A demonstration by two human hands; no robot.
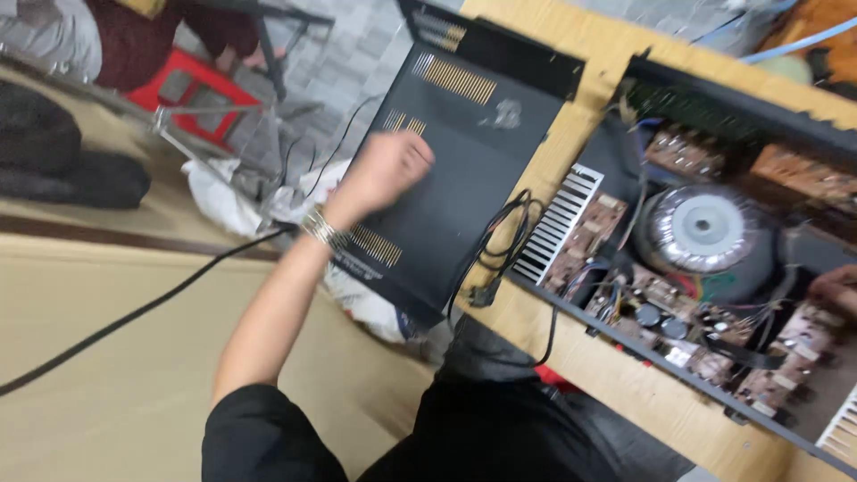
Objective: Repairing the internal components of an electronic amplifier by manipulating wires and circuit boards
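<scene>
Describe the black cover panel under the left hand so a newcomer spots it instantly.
Start at the wooden workbench holding the opened amplifier chassis with its round grey transformer. Left of that chassis, overhanging the bench edge, lies the black cover panel, with the left hand on it. Unlike the chassis, it is flat, closed metal with gold-looking vent slots.

The black cover panel lies broad and flat, open to pass over, with only the left hand on it. At three o'clock from it a bundle of black cables blocks the gap. Further at three o'clock, the opened amplifier chassis is crowded, its round transformer standing tallest.
</scene>
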